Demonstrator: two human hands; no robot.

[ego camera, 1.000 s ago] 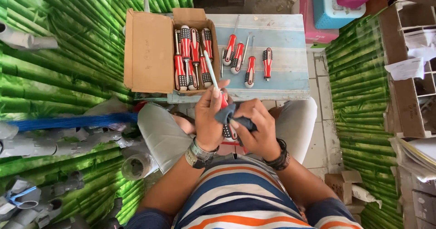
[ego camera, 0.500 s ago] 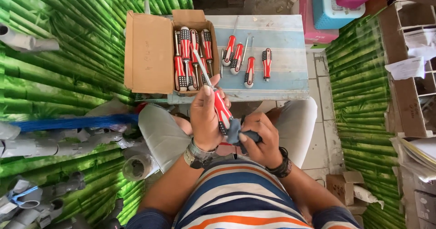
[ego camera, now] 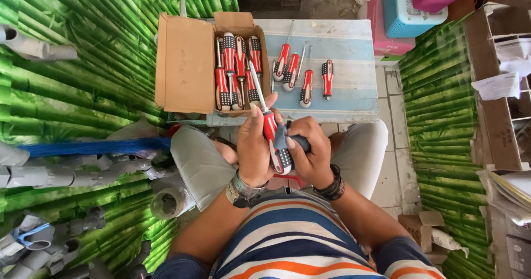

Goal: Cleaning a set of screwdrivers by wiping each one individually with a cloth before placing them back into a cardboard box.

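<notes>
My left hand (ego camera: 253, 146) grips a red-and-black handled screwdriver (ego camera: 271, 129), its metal shaft pointing up toward the box. My right hand (ego camera: 310, 151) presses a dark object (ego camera: 298, 142) against the screwdriver's handle; a small blue-grey piece sits between them. Both hands hover over my lap, just in front of the small table. An open cardboard box (ego camera: 188, 63) on the table holds several matching screwdrivers (ego camera: 235, 71). Several more screwdrivers (ego camera: 304, 77) lie loose on the table to the right of the box.
The low table (ego camera: 348, 46) has a light blue striped top. Green bamboo-print sheeting covers both sides. Grey pipe fittings (ego camera: 55, 174) and a tape roll (ego camera: 168, 201) lie at left. A blue crate (ego camera: 406, 10) and cardboard shelves (ego camera: 498, 63) stand at right.
The screwdriver has swung more upright in my left hand, and both hands have shifted slightly up and closed together around its handle.
</notes>
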